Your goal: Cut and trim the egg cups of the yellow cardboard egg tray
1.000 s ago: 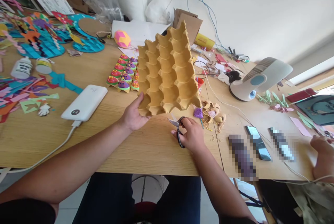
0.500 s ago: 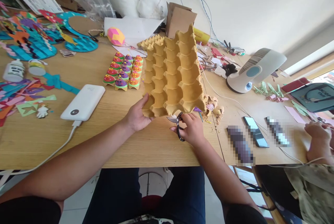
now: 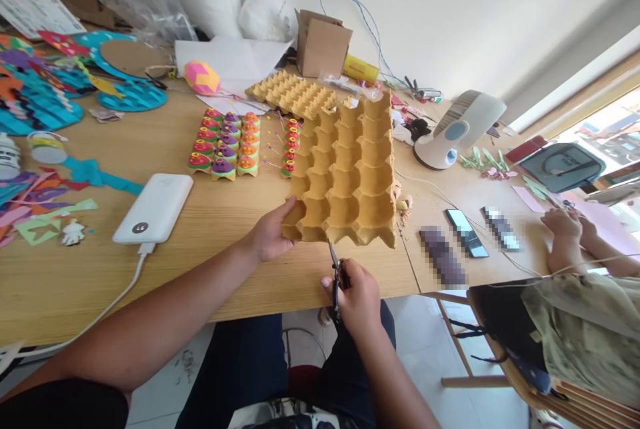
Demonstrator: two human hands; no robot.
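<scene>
My left hand [image 3: 274, 229] grips the lower left corner of a yellow pulp egg carton [image 3: 345, 176], which is tilted up above the table with its cups facing me. In my right hand [image 3: 357, 296] is a pair of scissors [image 3: 335, 269] with dark handles. Their tips touch or nearly touch the carton's bottom edge, left of its middle; whether the blades are around the edge I cannot tell. Behind and left of the carton stand several painted carton strips [image 3: 225, 146] in red, purple and orange, and a single red one [image 3: 291, 149].
Another egg carton [image 3: 295, 92] lies at the back. A white power bank [image 3: 154, 208] with a cable is at left, near paper scraps [image 3: 45, 196]. At right are a fan [image 3: 457, 129], phones [image 3: 467, 232] and another person's hands [image 3: 567, 226].
The scissors have turned from pointing left to pointing up at the carton's lower edge. The carton has shifted slightly down, and my view has swung right.
</scene>
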